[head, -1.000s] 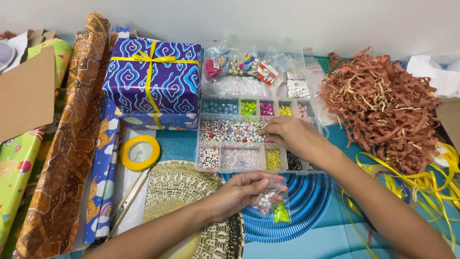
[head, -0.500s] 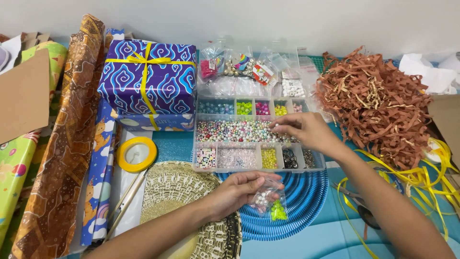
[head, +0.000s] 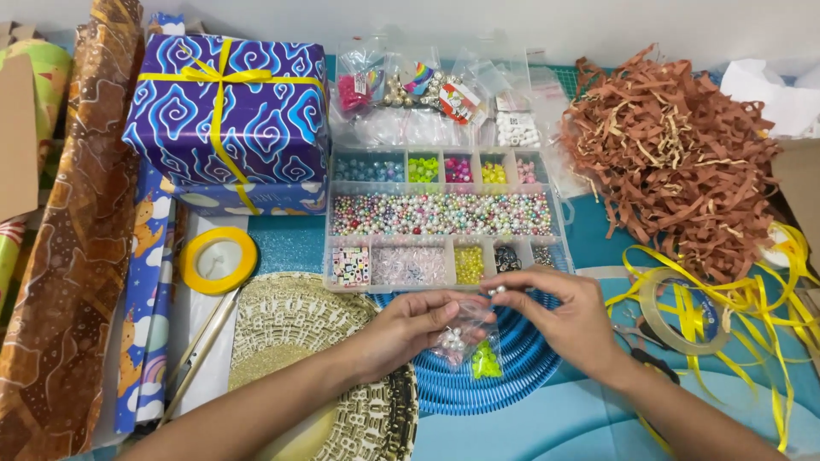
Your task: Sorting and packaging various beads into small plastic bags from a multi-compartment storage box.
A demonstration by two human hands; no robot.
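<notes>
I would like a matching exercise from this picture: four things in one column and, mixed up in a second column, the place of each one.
Things:
1. gift box
2. tape roll
3. paper shreds
4. small bag

Places:
A. on the right side of the table, right of the bead box
B. in the left hand, above the blue disc
C. at the back, left of the bead box
D. flat on the table, in front of the gift box

Pairs: 1-C, 2-D, 3-A, 4-B
</notes>
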